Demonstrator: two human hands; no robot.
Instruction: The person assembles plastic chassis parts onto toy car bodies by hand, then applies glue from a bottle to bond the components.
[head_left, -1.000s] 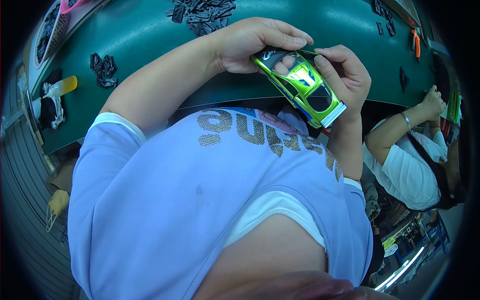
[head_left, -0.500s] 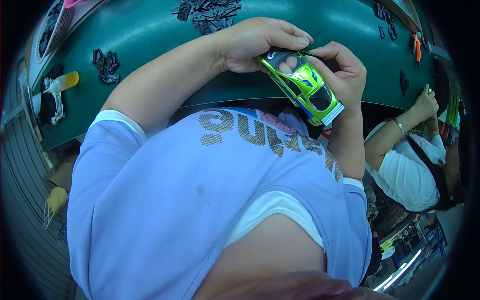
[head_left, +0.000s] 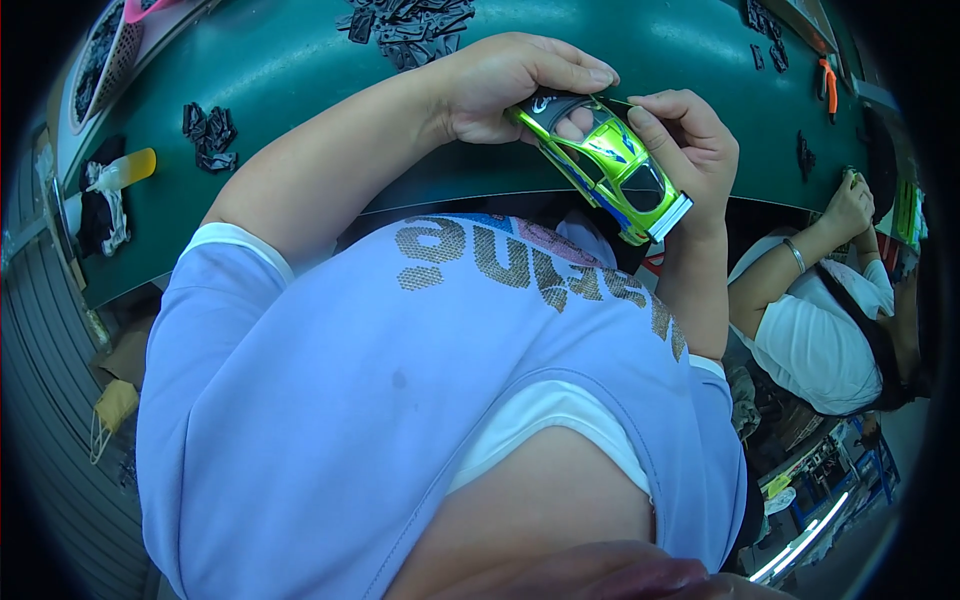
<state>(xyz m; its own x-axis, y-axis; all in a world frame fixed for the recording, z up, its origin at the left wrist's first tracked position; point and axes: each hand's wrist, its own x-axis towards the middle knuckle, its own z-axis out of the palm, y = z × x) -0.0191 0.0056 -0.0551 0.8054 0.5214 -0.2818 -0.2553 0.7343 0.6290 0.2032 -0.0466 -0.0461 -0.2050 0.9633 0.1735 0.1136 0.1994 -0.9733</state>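
A bright green toy car body shell, with a black front part, blue markings and open window holes, is held tilted above the table's near edge. My left hand grips its black end, thumb along the top; fingertips show through the window opening. Close against the shell's right side, my right hand is closed in a pinch between thumb and forefinger. A thin dark piece shows at those fingertips; its shape is mostly hidden.
Black plastic parts lie in a large pile and a smaller heap on the green table. A yellow-capped bottle stands left. Orange-handled pliers lie at right, near a co-worker's hand. A basket holds dark parts.
My right thumb and forefinger have drawn slightly away from the shell, to the right. The left hand keeps its grip. At right, the co-worker's hands have shifted slightly.
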